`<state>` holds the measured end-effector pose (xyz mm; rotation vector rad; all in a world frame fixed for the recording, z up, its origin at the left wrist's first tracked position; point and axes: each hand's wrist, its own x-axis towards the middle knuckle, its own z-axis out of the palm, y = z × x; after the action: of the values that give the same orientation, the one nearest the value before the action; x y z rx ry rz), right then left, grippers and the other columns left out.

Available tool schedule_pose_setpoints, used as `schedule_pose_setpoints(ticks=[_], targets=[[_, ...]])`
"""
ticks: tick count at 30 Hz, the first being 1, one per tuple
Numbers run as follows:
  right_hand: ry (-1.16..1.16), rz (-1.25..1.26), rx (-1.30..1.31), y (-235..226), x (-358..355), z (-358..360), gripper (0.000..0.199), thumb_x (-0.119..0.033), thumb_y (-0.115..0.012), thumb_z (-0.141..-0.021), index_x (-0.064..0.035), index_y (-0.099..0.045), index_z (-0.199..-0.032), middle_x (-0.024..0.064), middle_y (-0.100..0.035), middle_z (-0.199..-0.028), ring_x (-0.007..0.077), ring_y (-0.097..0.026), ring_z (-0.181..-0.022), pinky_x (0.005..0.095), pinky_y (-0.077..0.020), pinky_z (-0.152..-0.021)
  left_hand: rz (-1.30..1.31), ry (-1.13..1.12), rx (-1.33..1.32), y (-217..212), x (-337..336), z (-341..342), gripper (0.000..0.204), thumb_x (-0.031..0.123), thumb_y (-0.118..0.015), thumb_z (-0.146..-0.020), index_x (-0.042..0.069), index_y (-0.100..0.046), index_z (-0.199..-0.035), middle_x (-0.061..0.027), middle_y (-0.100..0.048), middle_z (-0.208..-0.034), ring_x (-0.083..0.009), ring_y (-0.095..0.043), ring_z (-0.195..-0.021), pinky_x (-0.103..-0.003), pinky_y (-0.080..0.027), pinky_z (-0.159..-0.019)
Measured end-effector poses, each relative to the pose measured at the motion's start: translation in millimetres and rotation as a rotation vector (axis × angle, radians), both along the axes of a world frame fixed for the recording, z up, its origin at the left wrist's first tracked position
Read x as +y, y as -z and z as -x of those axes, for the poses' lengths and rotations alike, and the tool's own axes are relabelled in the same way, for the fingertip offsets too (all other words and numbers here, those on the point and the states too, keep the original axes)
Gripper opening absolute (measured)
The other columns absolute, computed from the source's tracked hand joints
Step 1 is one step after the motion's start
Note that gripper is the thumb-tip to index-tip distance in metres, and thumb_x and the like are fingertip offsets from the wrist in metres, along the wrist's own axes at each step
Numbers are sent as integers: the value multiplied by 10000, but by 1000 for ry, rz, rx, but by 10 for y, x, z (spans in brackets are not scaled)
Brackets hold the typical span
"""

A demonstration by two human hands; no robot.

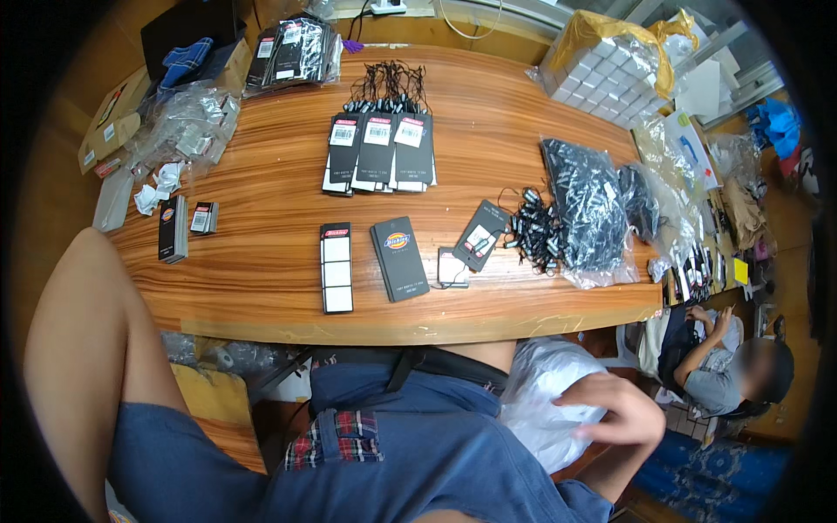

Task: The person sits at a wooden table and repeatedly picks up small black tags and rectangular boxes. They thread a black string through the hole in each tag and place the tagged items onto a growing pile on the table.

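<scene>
My right hand [615, 411] is raised beside my body, in front of a crumpled white plastic bag [539, 397]. Its fingers are somewhat blurred but apart, and nothing shows between them. My left arm [109, 305] bends at the elbow on the left side, and its hand is out of sight. On the table near me lie a stack of white label cards [336, 272] and dark hang tags [401, 270]. To their right, a tilted dark tag [482, 234] overlaps a small white tag [452, 270], next to a heap of black strings [534, 234].
Strung hang tags [377, 152] lie in rows mid-table. A clear bag of black strings [586, 205] is on the right, a box of white packets [602, 74] behind it. Small stacks [173, 231] and crumpled plastic [187, 131] sit left. Another person [719, 375] sits at right.
</scene>
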<state>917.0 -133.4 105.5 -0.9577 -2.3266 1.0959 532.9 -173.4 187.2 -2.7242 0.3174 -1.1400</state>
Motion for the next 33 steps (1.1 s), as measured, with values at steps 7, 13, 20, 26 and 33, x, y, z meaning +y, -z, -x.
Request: schedule_pose_setpoints(ticks=[7, 13, 20, 26, 33], targets=[[404, 561, -345, 2947, -882, -609, 727, -393, -587, -816, 4, -241, -1316, 214, -326, -1301, 293, -341, -1184, 335, -302, -968, -6, 55, 1, -114, 61, -18, 346, 289, -442, -857, 78, -492, -1127, -76, -518, -1127, -236, -483, -1057, -406, -368, -908], [783, 433, 176, 3308, -1184, 12, 632, -284, -520, -874, 11, -224, -1348, 197, -308, -1352, 278, -295, -1259, 330, -209, -1045, -21, 55, 8, -144, 0, -66, 344, 286, -441, -856, 79, -494, -1126, -77, -520, -1126, -238, -484, -1057, -408, -371, -904], [916, 782, 535, 4094, -1139, -332, 458, -324, -364, -939, 5, -419, -1253, 103, -532, -1149, 187, -494, -1016, 308, -372, -907, -35, 33, 0, -190, -95, -126, 342, 283, -440, -856, 80, -496, -1124, -78, -523, -1125, -241, -486, -1055, -410, -374, -899], [927, 852, -223, 4069, -1045, -567, 527, -396, -351, -923, 66, -597, -984, 135, -628, -910, 203, -562, -847, 307, -428, -781, -19, 1, -3, -190, -138, -126, 340, 280, -439, -855, 80, -498, -1123, -79, -525, -1125, -243, -487, -1055, -412, -377, -896], [458, 602, -370, 2007, -520, -170, 375, -299, -519, -867, 47, -604, -981, 214, -624, -907, 304, -599, -871, 338, -441, -782, -35, -34, 1, -222, -241, -161, 338, 277, -438, -854, 81, -500, -1122, -80, -528, -1124, -246, -488, -1053, -414, -381, -891]])
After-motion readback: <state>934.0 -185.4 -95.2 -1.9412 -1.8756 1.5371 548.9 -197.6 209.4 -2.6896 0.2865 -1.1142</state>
